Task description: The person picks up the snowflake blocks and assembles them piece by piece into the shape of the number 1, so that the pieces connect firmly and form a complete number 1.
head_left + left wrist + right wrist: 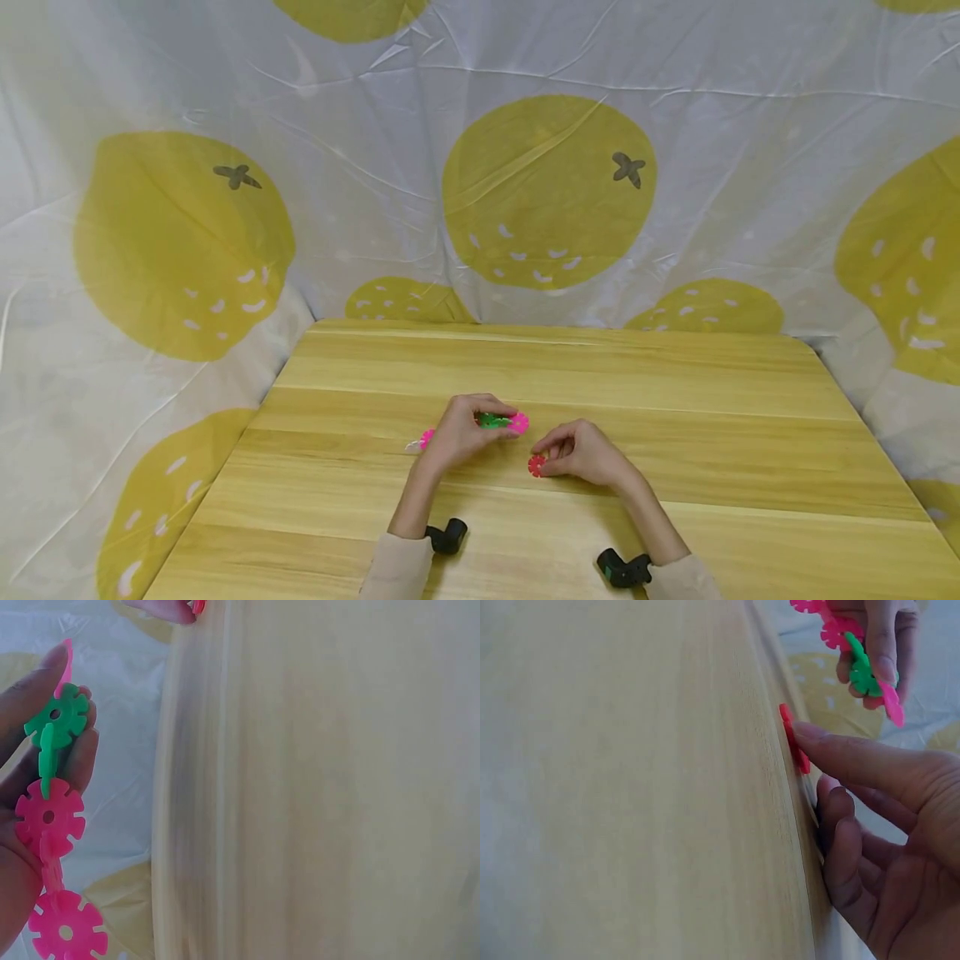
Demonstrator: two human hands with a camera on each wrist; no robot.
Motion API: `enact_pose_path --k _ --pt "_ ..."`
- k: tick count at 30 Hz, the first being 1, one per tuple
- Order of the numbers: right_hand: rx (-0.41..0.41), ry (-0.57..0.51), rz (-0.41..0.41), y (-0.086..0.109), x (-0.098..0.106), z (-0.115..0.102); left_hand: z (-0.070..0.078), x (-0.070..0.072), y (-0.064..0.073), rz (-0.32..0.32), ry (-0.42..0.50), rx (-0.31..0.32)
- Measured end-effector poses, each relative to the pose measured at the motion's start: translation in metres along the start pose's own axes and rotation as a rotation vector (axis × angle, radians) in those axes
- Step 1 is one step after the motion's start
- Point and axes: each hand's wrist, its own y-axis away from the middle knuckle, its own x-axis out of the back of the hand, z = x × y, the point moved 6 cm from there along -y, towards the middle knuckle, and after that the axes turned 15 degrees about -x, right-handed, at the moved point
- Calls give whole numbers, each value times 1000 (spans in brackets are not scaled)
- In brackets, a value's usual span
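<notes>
My left hand (pixel 459 432) pinches the end of a chain of notched plastic snowflake discs, its thumb beside a green disc (pixel 73 712). A pink end disc (pixel 519 423) sticks out past the fingertips toward the right. More pink discs (pixel 69 817) trail back along the palm in the left wrist view, slotted into one another at angles. To the right and slightly nearer, my right hand (pixel 588 454) holds a single red notched disc (pixel 536 465) between thumb and fingers. A gap separates the red disc from the chain's pink end.
Both hands are over a light wood-grain table (pixel 675 392). A pale, clear-looking piece (pixel 412 446) shows at the chain's far left end, beyond the left wrist. Black wrist cameras (pixel 447 537) sit on both forearms. A white curtain (pixel 360 183) with yellow lemons hangs behind the table.
</notes>
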Motion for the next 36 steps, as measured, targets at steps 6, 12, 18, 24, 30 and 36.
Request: enact_pose_path --k 6,12,18,24,30,36 --pt "4 22 0 0 0 -2 0 -1 1 -24 11 4" --pt "23 -3 21 2 3 -5 0 -2 1 -35 31 16" --pt "7 -72 3 2 5 -2 2 -2 0 -42 31 -14" --pt "5 -215 -29 1 9 0 3 -4 0 -58 33 -29" --pt "13 -338 -10 -1 13 0 1 -5 0 -64 26 -13" --pt "7 -357 30 0 18 -2 2 -5 1 -67 32 -24"
